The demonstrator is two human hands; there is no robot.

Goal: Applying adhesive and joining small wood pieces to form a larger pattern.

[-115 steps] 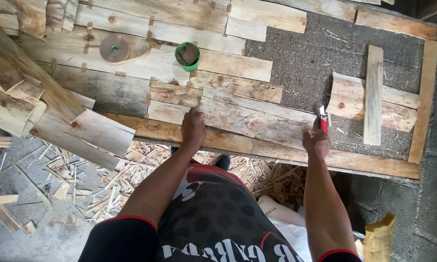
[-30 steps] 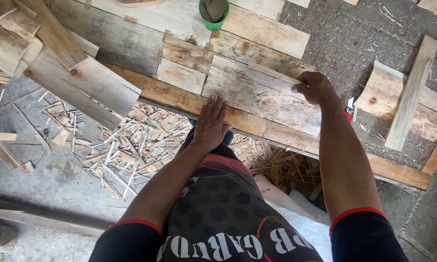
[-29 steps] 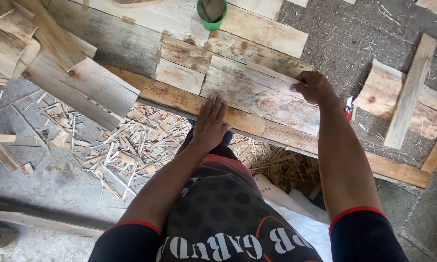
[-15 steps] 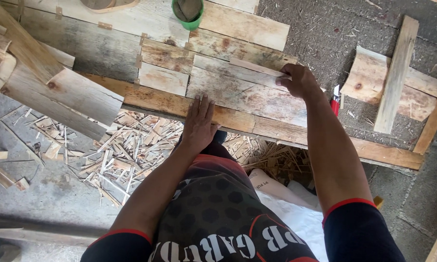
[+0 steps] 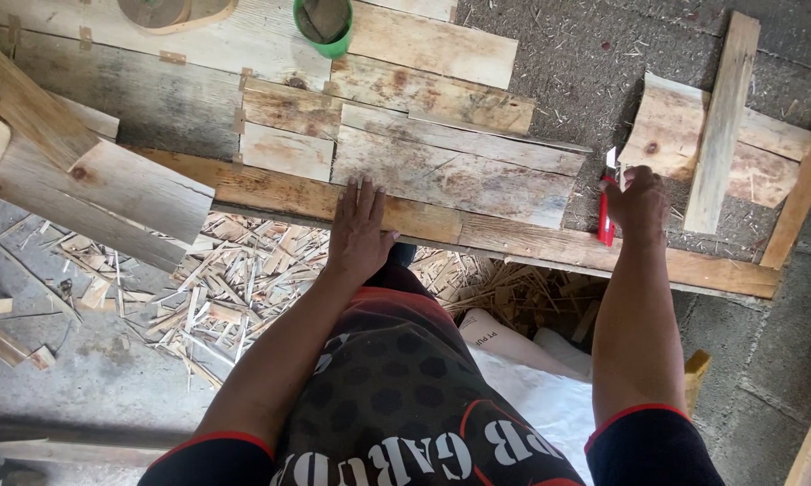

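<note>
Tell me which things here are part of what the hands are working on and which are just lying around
In hand:
left hand flat on the front edge plank
right hand on the red tool
weathered boards laid side by side

Lying about:
green cup
wood offcuts on the floor
loose plank stack at right

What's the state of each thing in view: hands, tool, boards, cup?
left hand: flat, palm down on the front plank
right hand: closed on red tool
red tool: upright in fist, tip hidden
wide board: lying flat
green cup: upright, open
wood scraps: scattered on floor
</note>
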